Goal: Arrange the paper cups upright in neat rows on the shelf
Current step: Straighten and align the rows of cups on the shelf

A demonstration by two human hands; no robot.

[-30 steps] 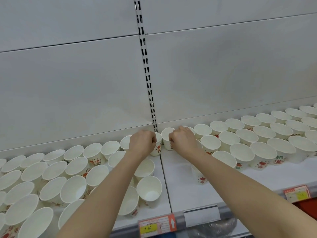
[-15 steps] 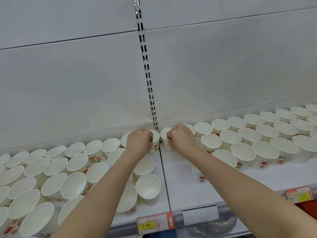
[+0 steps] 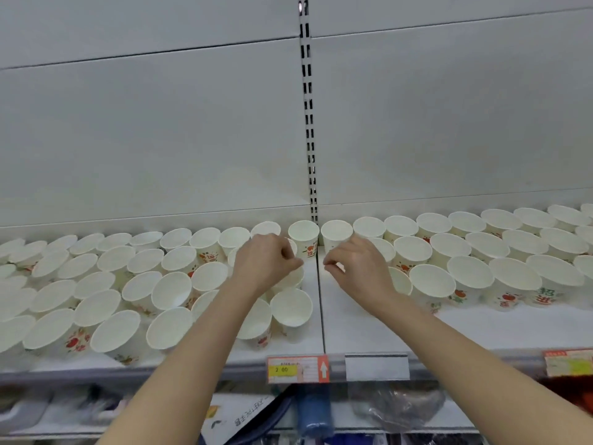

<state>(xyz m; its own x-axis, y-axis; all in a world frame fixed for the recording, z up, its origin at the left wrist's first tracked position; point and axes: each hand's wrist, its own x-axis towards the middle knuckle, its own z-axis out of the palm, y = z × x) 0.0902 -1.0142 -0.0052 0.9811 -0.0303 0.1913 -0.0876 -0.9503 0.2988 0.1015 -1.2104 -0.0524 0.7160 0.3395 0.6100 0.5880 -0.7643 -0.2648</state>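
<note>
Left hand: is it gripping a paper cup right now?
No. The left hand hangs with curled fingers in front of the back-row cup, apart from it and holding nothing.

White paper cups with red-and-green fruit prints; white shelf; red-and-yellow price tag.
</note>
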